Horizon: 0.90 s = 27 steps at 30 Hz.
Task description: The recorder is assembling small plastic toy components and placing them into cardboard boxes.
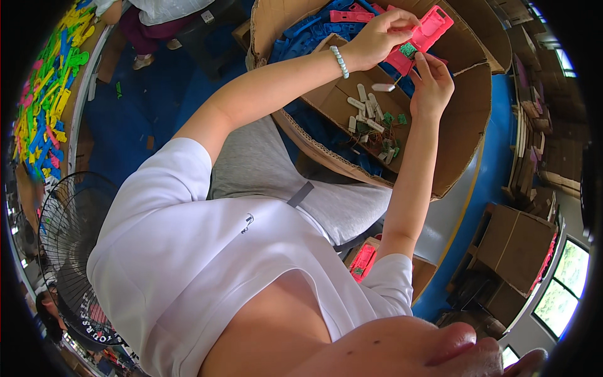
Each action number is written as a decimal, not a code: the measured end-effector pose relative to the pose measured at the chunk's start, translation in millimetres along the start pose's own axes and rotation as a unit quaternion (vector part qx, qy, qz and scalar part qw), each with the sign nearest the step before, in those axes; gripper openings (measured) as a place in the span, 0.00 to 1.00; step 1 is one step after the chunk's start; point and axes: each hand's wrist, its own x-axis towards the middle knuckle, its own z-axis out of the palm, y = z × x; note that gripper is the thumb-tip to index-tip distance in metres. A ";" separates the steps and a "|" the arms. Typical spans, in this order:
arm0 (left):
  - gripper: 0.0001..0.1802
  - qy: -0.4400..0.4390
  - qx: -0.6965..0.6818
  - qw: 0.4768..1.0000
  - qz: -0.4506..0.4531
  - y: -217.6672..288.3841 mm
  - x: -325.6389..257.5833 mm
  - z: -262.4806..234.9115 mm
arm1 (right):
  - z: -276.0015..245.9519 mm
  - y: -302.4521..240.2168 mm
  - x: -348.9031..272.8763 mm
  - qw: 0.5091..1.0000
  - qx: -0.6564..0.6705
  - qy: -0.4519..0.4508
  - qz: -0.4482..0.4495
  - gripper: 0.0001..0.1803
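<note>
At the frame's top, right of centre, the left hand (380,39) grips a pink casing (434,26); the right hand (434,91), fingers bent, meets it beside a green board (408,49), its hold unclear.

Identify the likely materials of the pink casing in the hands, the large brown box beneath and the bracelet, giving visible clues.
Pink casing: probably moulded plastic, smooth with slight sheen; even colour and crisp recesses suggest it.
Large brown box: matt, apparently corrugated cardboard, by its ridged rim.
Bracelet: shiny, rounded pale beads; glass, stone or plastic, unclear which.
</note>
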 end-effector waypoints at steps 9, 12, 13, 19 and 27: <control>0.18 -0.045 0.049 0.998 0.003 8.8 -8.4 6.2 | -7.2 -0.9 -1.9 0.999 0.034 0.015 0.007 0.08; 0.19 -0.046 0.075 0.996 0.014 4.2 -6.6 4.8 | -9.3 -1.7 -1.5 0.999 0.048 0.005 0.006 0.09; 0.19 -0.052 0.082 0.995 0.016 2.4 -5.9 4.0 | -9.9 -1.8 -1.3 0.998 0.057 0.000 0.007 0.09; 0.20 -0.060 0.045 0.997 0.028 -1.2 -1.6 5.5 | -11.2 -4.6 -1.7 0.998 0.050 0.014 -0.033 0.09; 0.21 -0.082 0.060 0.995 -0.005 5.3 -2.0 4.4 | -11.0 -6.2 1.7 0.997 0.051 0.026 -0.041 0.11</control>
